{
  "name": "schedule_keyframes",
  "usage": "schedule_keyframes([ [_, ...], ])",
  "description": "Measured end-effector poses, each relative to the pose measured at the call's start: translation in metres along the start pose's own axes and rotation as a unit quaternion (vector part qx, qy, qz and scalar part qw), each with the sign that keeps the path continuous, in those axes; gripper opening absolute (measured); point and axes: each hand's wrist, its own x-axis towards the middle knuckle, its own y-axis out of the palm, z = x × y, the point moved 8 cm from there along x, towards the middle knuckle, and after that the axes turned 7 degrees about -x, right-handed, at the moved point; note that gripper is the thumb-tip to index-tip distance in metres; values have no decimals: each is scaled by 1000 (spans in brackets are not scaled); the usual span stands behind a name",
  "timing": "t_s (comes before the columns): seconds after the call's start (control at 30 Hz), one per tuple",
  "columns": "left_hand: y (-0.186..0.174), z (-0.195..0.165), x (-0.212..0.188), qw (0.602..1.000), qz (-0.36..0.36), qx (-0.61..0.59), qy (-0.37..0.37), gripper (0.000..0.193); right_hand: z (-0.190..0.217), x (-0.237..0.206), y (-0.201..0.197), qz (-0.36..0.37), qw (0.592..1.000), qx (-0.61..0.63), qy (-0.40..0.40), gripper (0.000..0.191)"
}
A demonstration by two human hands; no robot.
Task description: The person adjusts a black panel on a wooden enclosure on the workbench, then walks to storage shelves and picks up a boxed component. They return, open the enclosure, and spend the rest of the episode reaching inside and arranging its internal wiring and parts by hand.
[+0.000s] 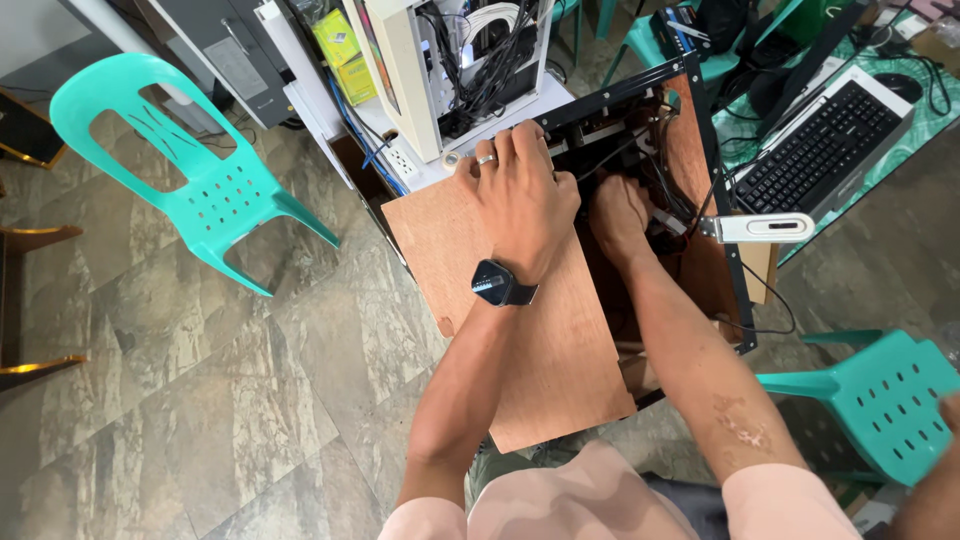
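Over the open black-framed case [722,190]: left hand [520,190], ringed and with a dark wristwatch [497,283], pressed flat on the plywood panel [545,340] at its far edge, fingers spread, gripping nothing. Right hand [620,215] sunk among black cables [655,165] inside the case, grip curled, contents impossible to tell. Just beyond, a white computer case [420,60] full of wiring. Off to the right, a black keyboard [820,145] on the table; teal plastic chairs [190,180] on the tiled floor either side.
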Motion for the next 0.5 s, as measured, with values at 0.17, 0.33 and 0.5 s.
schedule_keyframes([
  [0.17, 0, 0, -2, 1000, 2, 4, -3, 43, -18, 4, 19, 74, 994, 13, 76, 40],
  [0.33, -3, -1, -2, 1000, -2, -1, 1, 43, -22, 1, 26, 59, 995, 35, 71, 24],
  [0.5, -3, -2, -2, 1000, 4, -1, -13, 43, -9, -6, 8, -65, 994, 83, -29, 19],
])
